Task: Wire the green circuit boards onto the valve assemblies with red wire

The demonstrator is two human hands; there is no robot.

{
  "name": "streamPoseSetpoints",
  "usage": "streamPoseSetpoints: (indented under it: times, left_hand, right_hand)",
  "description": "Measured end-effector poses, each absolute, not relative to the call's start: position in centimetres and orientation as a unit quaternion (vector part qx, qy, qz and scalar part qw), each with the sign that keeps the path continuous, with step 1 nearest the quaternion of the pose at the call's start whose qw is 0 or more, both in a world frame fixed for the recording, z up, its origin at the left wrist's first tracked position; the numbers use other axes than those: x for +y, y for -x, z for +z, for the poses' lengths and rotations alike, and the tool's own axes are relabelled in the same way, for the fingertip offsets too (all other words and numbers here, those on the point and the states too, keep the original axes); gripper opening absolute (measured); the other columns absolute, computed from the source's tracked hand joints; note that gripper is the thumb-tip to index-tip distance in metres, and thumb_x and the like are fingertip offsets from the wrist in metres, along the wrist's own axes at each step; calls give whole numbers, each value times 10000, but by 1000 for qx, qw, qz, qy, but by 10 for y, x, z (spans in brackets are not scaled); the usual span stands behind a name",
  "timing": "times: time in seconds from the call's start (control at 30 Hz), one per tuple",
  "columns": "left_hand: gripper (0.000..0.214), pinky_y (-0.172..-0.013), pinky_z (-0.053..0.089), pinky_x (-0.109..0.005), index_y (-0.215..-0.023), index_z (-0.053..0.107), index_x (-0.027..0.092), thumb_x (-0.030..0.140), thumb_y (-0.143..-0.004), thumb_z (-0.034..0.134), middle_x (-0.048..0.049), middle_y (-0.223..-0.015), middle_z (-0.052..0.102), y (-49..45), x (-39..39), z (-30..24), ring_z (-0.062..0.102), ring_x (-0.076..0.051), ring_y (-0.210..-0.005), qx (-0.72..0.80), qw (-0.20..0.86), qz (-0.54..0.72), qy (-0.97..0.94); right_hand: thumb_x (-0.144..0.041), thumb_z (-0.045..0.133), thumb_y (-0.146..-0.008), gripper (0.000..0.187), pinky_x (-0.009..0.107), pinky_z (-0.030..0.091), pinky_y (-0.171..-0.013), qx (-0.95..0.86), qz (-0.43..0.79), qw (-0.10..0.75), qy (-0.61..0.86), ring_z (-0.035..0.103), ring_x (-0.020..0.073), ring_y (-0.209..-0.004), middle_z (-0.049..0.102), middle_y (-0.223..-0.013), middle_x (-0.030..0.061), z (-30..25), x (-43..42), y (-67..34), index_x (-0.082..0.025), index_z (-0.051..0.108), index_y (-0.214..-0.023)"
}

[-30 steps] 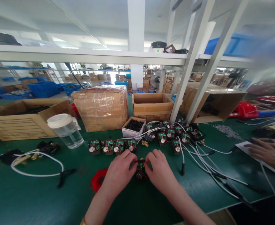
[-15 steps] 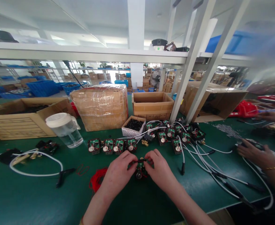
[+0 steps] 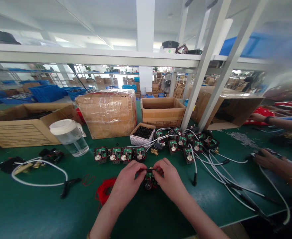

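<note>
My left hand (image 3: 131, 179) and my right hand (image 3: 168, 177) face each other at the middle of the green table, fingers pinched. Between their fingertips runs a thin dark strip-like part (image 3: 150, 170) along the far edge of a small circuit board unit (image 3: 148, 184). This unit has a green board and a round metallic piece on its near side; my fingers partly cover it. Beside my left wrist lies a bundle of red wire (image 3: 104, 191). Just beyond my hands stands a row of similar units (image 3: 121, 154) with round pale discs.
More units (image 3: 182, 141) with white cables (image 3: 217, 172) crowd the right. A small box of black parts (image 3: 143, 132), cardboard boxes (image 3: 108, 114) and a water jug (image 3: 70, 137) stand behind. At far right are a co-worker's hands (image 3: 267, 157). Metal posts (image 3: 194, 89) rise from the table.
My hands stay almost in place, still pinching the dark part at the unit. One hand of the co-worker at far right has reached leftward to the red bin.
</note>
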State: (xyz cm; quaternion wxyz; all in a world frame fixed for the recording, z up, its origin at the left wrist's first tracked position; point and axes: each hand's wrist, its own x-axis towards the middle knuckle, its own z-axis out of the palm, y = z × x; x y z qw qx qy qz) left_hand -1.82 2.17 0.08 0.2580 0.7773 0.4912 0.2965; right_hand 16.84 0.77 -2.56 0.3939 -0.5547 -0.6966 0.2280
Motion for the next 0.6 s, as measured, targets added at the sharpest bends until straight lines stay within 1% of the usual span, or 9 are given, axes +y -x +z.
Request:
streamPoseSetpoints:
  times: [0.1,0.23,0.33,0.43,0.53,0.6]
  left_hand:
    - [189,-834,502,-301,-916,714,246,212,-914,528,-22,-943,684,18,23,-3,652,-179,-901,495,263,306,-770]
    - [214,-843,496,-295,-928,718,252,192,-910,514,-15,-954,700,20,23,-5,657,-177,-923,495,282,320,-757]
    - [170,-808,497,-293,-920,720,248,254,-903,551,-11,-933,700,20,22,-5,657,-180,-892,509,299,321,-741]
    - [140,-751,489,-290,-864,721,237,296,-874,595,-8,-875,683,16,22,-5,646,-178,-820,530,311,316,-723]
    - [137,-735,480,-289,-833,716,231,288,-863,595,-4,-856,670,13,22,-7,639,-172,-795,543,320,321,-707]
    - [141,-741,480,-290,-836,715,230,291,-864,591,-3,-859,665,13,21,-9,640,-171,-800,546,324,328,-700]
  right_hand:
    - [-15,625,-803,202,257,464,-648,-696,236,398,548,577,147,-736,535,-864,-10,-25,9,-168,-212,610,-848]
    - [-25,627,-811,189,247,460,-637,-692,246,404,545,579,138,-723,538,-864,-13,-24,9,-169,-211,611,-834]
    - [-36,628,-817,173,243,454,-630,-689,250,405,546,576,133,-713,541,-859,-15,-25,8,-168,-208,613,-834]
    - [-56,630,-818,151,243,448,-624,-687,256,406,545,573,132,-704,545,-855,-14,-25,8,-168,-206,616,-834]
    - [-123,592,-873,99,261,448,-653,-683,259,418,541,580,151,-728,564,-835,-5,-25,10,-172,-205,620,-826]
    - [-170,539,-916,122,283,448,-685,-666,260,429,552,583,171,-753,587,-817,6,-25,11,-177,-204,628,-840]
